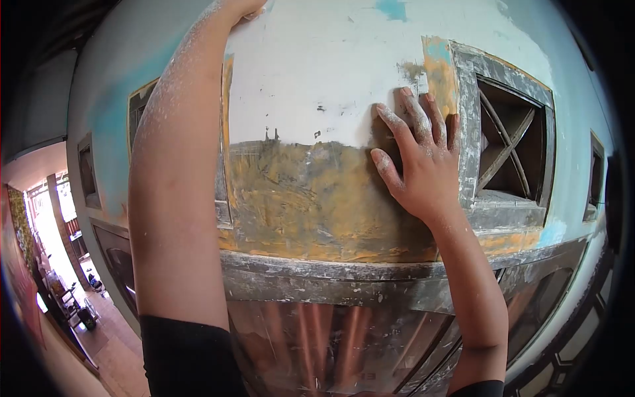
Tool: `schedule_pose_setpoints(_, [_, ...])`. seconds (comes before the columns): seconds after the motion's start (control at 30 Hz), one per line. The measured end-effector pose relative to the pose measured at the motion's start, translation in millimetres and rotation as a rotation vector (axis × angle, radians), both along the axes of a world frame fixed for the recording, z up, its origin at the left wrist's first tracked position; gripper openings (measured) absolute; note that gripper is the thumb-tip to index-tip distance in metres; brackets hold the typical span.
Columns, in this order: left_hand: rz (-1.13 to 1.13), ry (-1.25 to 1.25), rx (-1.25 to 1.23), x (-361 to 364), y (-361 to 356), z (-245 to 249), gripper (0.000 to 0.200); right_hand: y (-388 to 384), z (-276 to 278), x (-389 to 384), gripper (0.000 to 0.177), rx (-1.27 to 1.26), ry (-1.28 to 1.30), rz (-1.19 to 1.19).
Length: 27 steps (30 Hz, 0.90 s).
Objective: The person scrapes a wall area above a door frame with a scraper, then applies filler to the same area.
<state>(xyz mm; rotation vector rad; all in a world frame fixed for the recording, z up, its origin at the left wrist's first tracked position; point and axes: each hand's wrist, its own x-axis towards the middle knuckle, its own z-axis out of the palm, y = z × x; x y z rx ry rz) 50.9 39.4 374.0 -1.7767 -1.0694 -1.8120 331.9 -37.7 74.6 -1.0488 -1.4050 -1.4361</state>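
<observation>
My right hand (pixel 422 159), dusted with white powder, lies against the wall with its fingers spread and nothing in it. It rests near the border between the white upper wall (pixel 317 59) and the rough brown and ochre band (pixel 311 198), left of a framed opening. Raised high at the top edge is my left hand (pixel 250 9), mostly cut off by the frame. Its visible fingers look curled near the white wall, and whether they hold anything is hidden. White dust covers the left forearm.
A weathered frame (pixel 466 126) with crossed bars stands at the right. Below runs a worn wooden ledge (pixel 331 281) above glass panels with reddish folds behind. At the far left, a bright doorway (pixel 56 218) opens over a tiled floor (pixel 116 357).
</observation>
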Motion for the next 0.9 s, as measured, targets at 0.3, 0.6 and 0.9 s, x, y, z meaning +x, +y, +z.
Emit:
schedule_pose_setpoints(0.3, [-0.158, 0.005, 0.02, -1, 8, 6, 0.068, 1, -1, -2, 0.052, -0.004, 0.022, 0.014])
schedule_pose_setpoints(0.6, [0.046, 0.058, -0.014, -4, 8, 8, 0.067, -3, -1, 2, 0.052, -0.01, 0.007, 0.049])
schedule_pose_setpoints(0.9, [0.042, 0.096, 0.052, 6, 10, 9, 0.066, -2, -2, 0, 0.053, -0.004, 0.019, 0.03])
